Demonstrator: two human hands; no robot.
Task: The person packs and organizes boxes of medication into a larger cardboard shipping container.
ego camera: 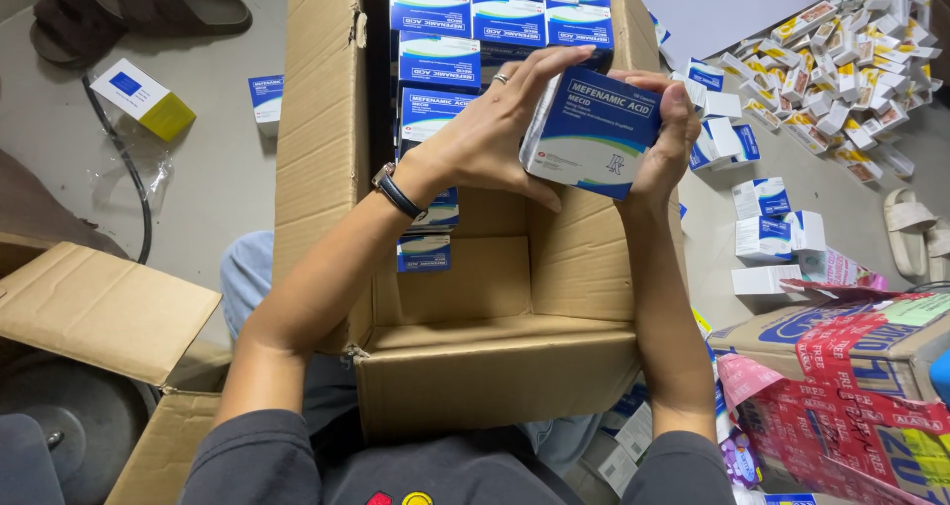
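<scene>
- Grey floor is seen all round, strewn with goods: a heap of small yellow-and-white packets [841, 60] at the far right, loose blue-and-white cartons [762, 238] nearer, and a single yellow-edged box [143, 97] at the far left beside dark sandals [119, 5]
- Between the knees an open cardboard carton [495, 357] is set, its flaps thrown outward; blue-and-white boxes [475, 30] are stacked in rows at its far end, while its near half shows bare cardboard
- One blue-and-white medicine box [594, 134] is held above the carton's middle, lifted clear of the stack and touching nothing but the hands
- The left hand [485, 134] is pressed against the box's left end, thumb underneath and fingers curved over the top edge; a ring and a wrist strap are worn
- The right hand [665, 134] is wrapped round the right end, fingers closed behind it, so the box is clamped from both ends
- The box's long axis is seen to run left to right, tilted slightly down to the right, with its broad printed face turned up to the camera
- The stacked rows lie just beyond and to the left of the held box, so the left hand is judged the nearer one to them
- A taped red-and-blue carton [851, 386] is stood at the right, well apart from both hands
</scene>
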